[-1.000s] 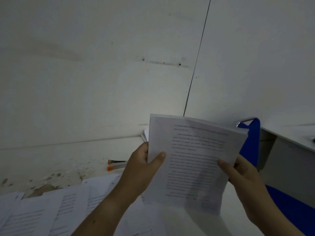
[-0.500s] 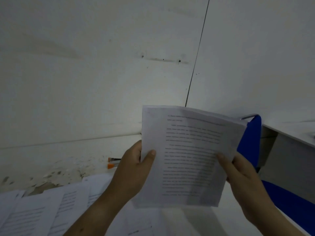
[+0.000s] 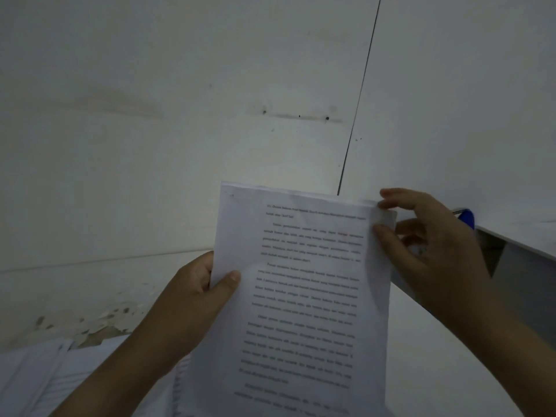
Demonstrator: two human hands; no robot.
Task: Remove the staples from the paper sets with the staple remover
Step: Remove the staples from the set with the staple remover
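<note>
A set of printed white pages (image 3: pixel 304 293) is held upright in front of me, above the table. My left hand (image 3: pixel 192 299) grips its left edge, thumb on the front page. My right hand (image 3: pixel 427 251) is at the top right corner, where thumb and fingertips pinch the top sheet and bend that corner back. A small dark mark, possibly a staple (image 3: pixel 231 195), sits near the top left corner. No staple remover shows in this view.
More printed sheets (image 3: pixel 45 374) lie on the table at the lower left. A blue chair (image 3: pixel 466 218) peeks out behind my right hand, beside a white desk (image 3: pixel 523 236). White walls meet in a corner behind the pages.
My right hand has slid from the lower right edge up to the top right corner and bent it. The orange-tipped tool on the table has dropped out of view.
</note>
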